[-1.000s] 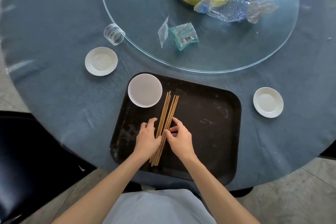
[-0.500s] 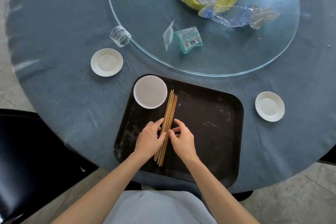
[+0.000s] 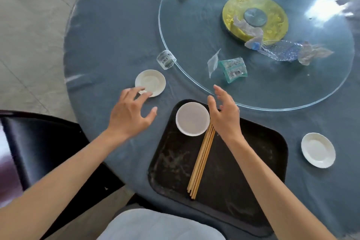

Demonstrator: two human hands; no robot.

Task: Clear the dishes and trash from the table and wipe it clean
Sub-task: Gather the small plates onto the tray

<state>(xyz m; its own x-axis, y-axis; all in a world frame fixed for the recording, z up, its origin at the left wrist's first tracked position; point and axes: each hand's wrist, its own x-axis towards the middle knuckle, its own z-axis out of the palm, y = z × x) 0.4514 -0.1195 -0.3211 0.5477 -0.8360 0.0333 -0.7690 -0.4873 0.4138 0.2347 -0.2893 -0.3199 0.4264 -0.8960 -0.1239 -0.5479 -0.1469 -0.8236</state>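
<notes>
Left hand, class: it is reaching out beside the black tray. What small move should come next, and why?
Probably close the left hand on the small white saucer and carry it to the black tray. Its spread fingers already reach the saucer's near rim, and the tray holds a bowl and the chopsticks, with bare room beside them.

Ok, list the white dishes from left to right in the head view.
small saucer by the left hand → bowl on the black tray → saucer on the tablecloth right of the tray.
</notes>
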